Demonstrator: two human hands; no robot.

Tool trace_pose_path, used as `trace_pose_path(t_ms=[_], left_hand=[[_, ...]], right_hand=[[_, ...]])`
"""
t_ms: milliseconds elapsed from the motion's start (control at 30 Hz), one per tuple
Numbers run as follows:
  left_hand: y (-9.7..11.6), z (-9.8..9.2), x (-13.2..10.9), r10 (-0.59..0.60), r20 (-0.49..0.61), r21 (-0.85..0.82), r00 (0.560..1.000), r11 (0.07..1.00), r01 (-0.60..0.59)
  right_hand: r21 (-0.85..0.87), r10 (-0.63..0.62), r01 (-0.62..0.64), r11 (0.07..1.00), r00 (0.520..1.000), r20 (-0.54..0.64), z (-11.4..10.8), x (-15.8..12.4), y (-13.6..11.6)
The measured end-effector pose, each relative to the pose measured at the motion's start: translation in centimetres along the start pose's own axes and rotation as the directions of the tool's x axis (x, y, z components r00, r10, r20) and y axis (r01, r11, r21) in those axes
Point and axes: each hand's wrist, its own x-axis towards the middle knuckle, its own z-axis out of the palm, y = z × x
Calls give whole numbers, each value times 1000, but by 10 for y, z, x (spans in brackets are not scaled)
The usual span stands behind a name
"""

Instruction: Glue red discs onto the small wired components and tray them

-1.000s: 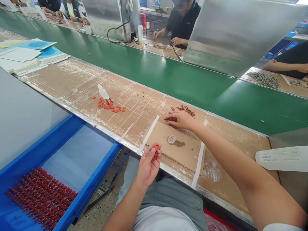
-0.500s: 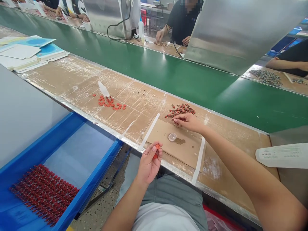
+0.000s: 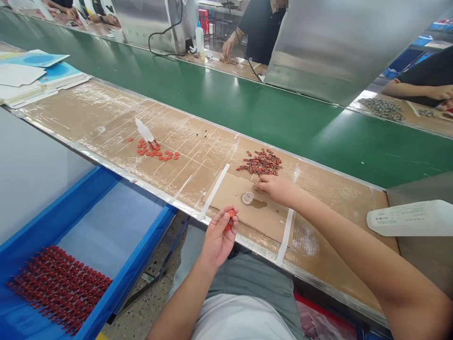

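Note:
My left hand (image 3: 221,236), palm up near the table's front edge, is closed on red discs (image 3: 231,213). My right hand (image 3: 271,187) has its fingers pinched together just below a pile of small red and dark pieces (image 3: 264,163); whatever lies between its fingertips is too small to make out. Between the hands, a small clear round cup (image 3: 247,198) sits on a cardboard sheet (image 3: 230,191), beside a dark wet stain. Further left, several flat red discs (image 3: 143,148) lie around a white pointed nozzle (image 3: 143,129).
A blue tray (image 3: 141,255) with rows of red pieces (image 3: 63,288) is at lower left. A white bottle (image 3: 410,218) lies at right. Beyond the table runs a green belt (image 3: 198,94). Papers (image 3: 24,75) lie at far left; other people sit across the belt.
My right hand has drawn back slightly from the pile toward the cup, its fingers now closer together. My left hand still holds the red discs. The view has shifted slightly.

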Motion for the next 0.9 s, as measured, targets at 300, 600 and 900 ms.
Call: trace_pose_path(t_ms=[300, 600, 900], left_hand=[[-2, -1, 0, 4, -2, 9, 1000, 1000, -4], [8, 0, 24, 73, 44, 74, 996, 994, -76], [7, 0, 51, 64, 120, 116, 991, 990, -78]], right_hand=[[178, 73, -11, 984, 934, -350, 28, -13, 3], [513, 321, -15, 859, 795, -515, 51, -19, -10], [864, 759, 31, 502, 463, -457, 43, -20, -54]])
